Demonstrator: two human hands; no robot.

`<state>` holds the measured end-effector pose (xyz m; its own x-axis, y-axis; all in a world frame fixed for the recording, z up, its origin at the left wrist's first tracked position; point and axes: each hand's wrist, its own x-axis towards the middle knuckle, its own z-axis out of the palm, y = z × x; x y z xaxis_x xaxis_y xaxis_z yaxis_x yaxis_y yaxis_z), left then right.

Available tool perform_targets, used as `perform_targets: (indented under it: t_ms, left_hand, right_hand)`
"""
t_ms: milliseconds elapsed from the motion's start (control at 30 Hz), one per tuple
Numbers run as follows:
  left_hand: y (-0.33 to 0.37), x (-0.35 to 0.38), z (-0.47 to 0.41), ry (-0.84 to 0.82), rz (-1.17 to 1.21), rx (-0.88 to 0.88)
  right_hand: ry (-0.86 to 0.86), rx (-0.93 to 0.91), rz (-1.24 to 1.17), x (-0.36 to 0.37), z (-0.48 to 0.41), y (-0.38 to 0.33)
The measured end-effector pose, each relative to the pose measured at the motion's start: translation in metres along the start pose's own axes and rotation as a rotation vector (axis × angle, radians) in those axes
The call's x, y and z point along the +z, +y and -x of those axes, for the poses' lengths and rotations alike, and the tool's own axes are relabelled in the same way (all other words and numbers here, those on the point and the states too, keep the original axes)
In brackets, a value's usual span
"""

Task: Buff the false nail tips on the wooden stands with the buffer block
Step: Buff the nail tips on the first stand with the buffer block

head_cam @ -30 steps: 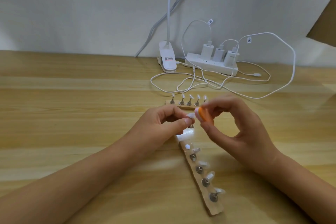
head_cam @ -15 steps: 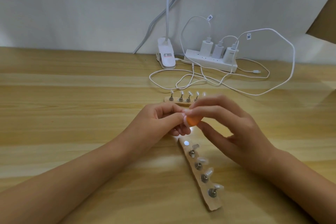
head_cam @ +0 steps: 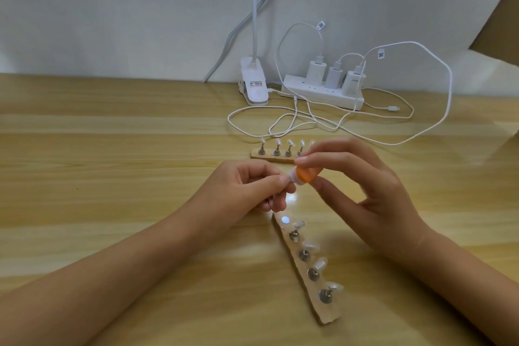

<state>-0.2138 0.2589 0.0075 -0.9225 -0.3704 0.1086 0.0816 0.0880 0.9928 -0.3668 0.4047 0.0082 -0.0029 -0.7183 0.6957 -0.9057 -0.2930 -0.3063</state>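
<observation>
Above the near stand [head_cam: 327,314], your left hand [head_cam: 244,191] pinches one tip [head_cam: 292,177], held up off the wood. Your right hand [head_cam: 373,196] pinches the buffer [head_cam: 389,175], which touches that tip from the right. The tip points right, so the rub should go left and right.

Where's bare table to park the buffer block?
Bare: the wide table stretch left of the far stand and the left hand pinching a nail tip. Crowded: cables, power strip, lamp clip at back; centre: near stand, right hand gripping the buffer block.
</observation>
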Motion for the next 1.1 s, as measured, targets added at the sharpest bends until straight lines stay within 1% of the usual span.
perform_targets:
  t_ms: [100, 200, 267, 333, 400, 467, 533, 600, 667, 733, 800, 867, 900, 1000, 1033, 1100]
  left_hand:
    - [-0.001, 0.000, 0.000, -0.022, -0.041, 0.015]
    - [-0.003, 0.000, 0.000, -0.032, -0.051, 0.019]
    - [-0.003, 0.000, 0.001, -0.045, -0.045, 0.034]
    - [-0.003, 0.000, 0.001, -0.045, -0.064, 0.039]
    - [-0.005, 0.000, 0.000, -0.026, -0.092, 0.025]
    - [-0.006, 0.000, 0.000, -0.016, -0.101, 0.013]
    - [-0.006, 0.000, 0.000, -0.024, -0.102, 0.015]
    - [-0.006, -0.001, -0.001, -0.022, -0.098, 0.018]
    - [-0.006, -0.001, -0.002, -0.011, -0.071, 0.009]
    - [-0.007, -0.001, -0.002, 0.000, -0.042, 0.002]
    - [-0.006, -0.001, -0.002, -0.005, -0.034, 0.003]
    - [-0.006, -0.001, -0.003, -0.017, -0.044, 0.004]
    - [-0.006, -0.002, -0.003, -0.019, -0.044, 0.003]
    - [-0.006, -0.001, -0.003, -0.019, -0.030, -0.004]
    - [-0.006, 0.000, -0.003, -0.024, -0.034, -0.001]
    - [-0.006, 0.000, -0.003, -0.030, -0.053, 0.013]
  right_hand:
    - [-0.041, 0.042, -0.038, 0.001, 0.000, 0.004]
    - [0.012, 0.152, -0.033, -0.006, 0.001, 0.012]
    - [0.015, 0.101, -0.051, -0.005, 0.002, 0.007]
    - [-0.043, 0.015, -0.029, -0.002, 0.002, 0.003]
    - [-0.040, 0.051, -0.010, -0.003, 0.001, 0.006]
    - [0.021, 0.118, -0.022, -0.006, 0.000, 0.007]
    - [0.017, 0.081, -0.030, -0.006, 0.001, 0.003]
    - [-0.050, 0.006, 0.002, -0.003, 0.002, 0.000]
    - [-0.055, 0.032, 0.037, -0.003, 0.001, 0.004]
    - [0.009, 0.100, 0.034, -0.006, 0.000, 0.005]
    - [0.013, 0.066, 0.024, -0.006, 0.000, 0.002]
    - [-0.054, -0.010, 0.034, -0.003, 0.000, 0.000]
    - [-0.066, -0.007, 0.046, -0.003, -0.001, 0.002]
    - [0.012, 0.113, 0.043, -0.007, -0.002, 0.006]
    - [0.018, 0.111, 0.022, -0.008, -0.002, 0.005]
    - [-0.038, 0.067, -0.034, -0.003, 0.000, 0.001]
